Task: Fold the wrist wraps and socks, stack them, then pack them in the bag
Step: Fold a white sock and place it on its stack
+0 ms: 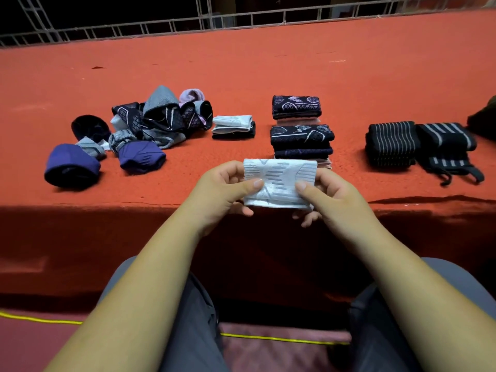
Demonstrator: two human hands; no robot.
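A folded white sock with grey marks (279, 181) is held above the table's near edge. My left hand (225, 189) pinches its left side and my right hand (327, 194) pinches its right side, thumbs on top. Behind it stand two stacks of folded dark patterned socks, a near stack (302, 140) and a far stack (296, 107). A small folded pale and dark pair (233, 127) lies to their left. A loose heap of unfolded socks (158, 119) and blue ones (72, 165) fill the left. Two folded black striped wrist wraps (390, 142) (445, 146) lie at the right.
The table is covered in a red cloth (241, 63). A dark object (484, 119) shows at the right edge, cut off. A metal railing (241, 20) runs behind the table. My knees in grey trousers are below the table's front.
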